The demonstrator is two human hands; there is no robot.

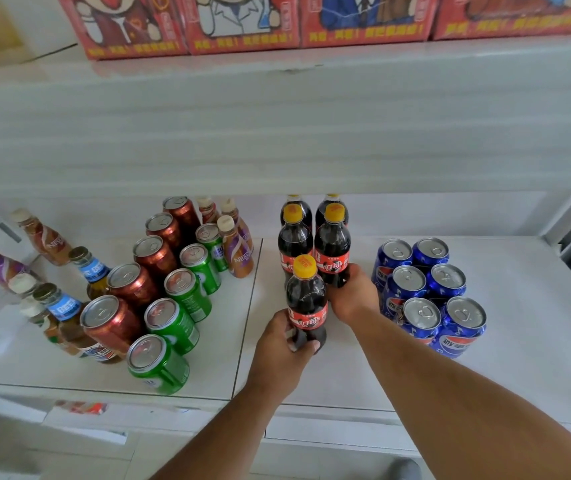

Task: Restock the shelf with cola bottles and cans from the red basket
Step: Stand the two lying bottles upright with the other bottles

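A yellow-capped dark plastic cola bottle is gripped low by the left hand; its neighbour is clasped by the right hand. Crowded together, either could be toppled.

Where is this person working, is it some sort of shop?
Probably a small shop or stockroom: a white shelf holds drinks grouped by kind, blue cans beside cola bottles, with printed red cartons stacked above.
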